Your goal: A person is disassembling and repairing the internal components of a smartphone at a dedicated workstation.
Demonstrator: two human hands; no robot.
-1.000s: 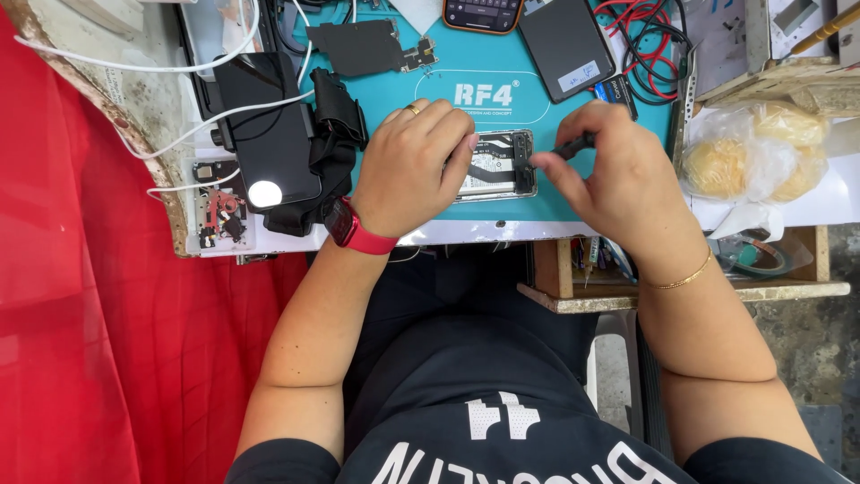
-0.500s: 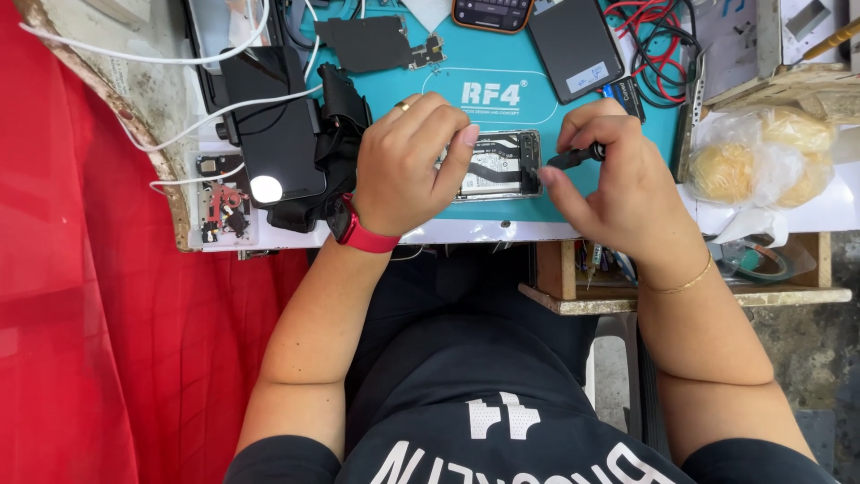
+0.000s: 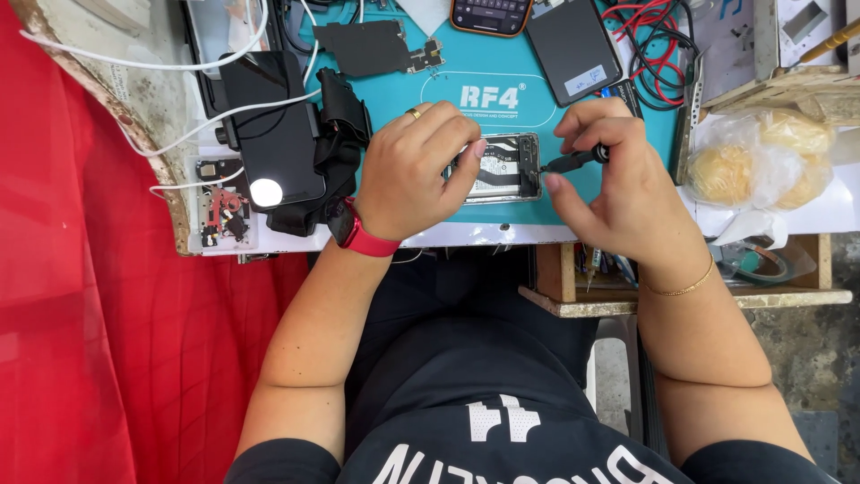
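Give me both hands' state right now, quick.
Left hand: closed on the opened phone, pinning it to the teal mat.
Right hand: closed on a small screwdriver.

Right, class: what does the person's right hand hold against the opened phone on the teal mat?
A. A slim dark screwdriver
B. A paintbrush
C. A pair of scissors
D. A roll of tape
A: the right hand pinches a slim dark screwdriver whose tip meets the edge of the opened phone, which the left hand steadies.
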